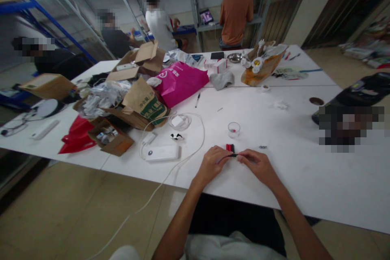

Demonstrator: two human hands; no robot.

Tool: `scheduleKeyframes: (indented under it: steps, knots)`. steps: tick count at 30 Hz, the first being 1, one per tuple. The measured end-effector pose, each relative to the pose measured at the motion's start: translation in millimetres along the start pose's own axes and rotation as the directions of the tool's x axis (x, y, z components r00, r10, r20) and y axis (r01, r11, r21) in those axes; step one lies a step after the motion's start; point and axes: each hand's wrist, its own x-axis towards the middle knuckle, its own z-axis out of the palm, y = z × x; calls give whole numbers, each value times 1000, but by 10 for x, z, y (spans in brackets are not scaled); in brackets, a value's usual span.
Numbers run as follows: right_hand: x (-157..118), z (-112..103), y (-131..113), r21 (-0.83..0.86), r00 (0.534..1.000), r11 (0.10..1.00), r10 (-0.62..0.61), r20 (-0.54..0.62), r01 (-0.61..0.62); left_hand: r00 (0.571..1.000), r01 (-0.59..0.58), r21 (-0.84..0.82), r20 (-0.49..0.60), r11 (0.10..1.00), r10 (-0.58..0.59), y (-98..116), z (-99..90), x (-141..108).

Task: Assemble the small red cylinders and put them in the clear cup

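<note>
Between my two hands, just above the white table point(292, 158), is a thin black object point(233, 155), like a pen or part of one. My left hand point(215, 162) pinches its left end, and my right hand point(255, 164) pinches the right end. Right behind the fingertips lie red and black pieces point(229, 147), side by side. A small clear cup point(233, 130) with something red inside stands farther back. Small metallic-looking bits point(262, 147) lie behind my right hand, too small to make out.
To the left are a white power bank point(163, 153), a coiled white cable point(185, 124) and a small open box point(111, 138). A magenta bag point(183, 83) and cardboard boxes stand farther back. A person leans at the right edge; several people are in the background.
</note>
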Motion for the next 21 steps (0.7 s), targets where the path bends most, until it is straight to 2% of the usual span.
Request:
scheduleKeyframes:
  steps: [8,14,21]
  knots:
    - [7,-6,-31,-17,999,1000,-10,36,10,1000,-7,20,-5,1000,7,25,-10,3]
    - [-10,22,63,-11,999,999,-30,-21,30,1000,-8,19,-15,1000,8,31,-7,1]
    - [-2,28,59,4,999,1000,-20,-36,20,999,-35,27,-5,999,35,-2,5,-1]
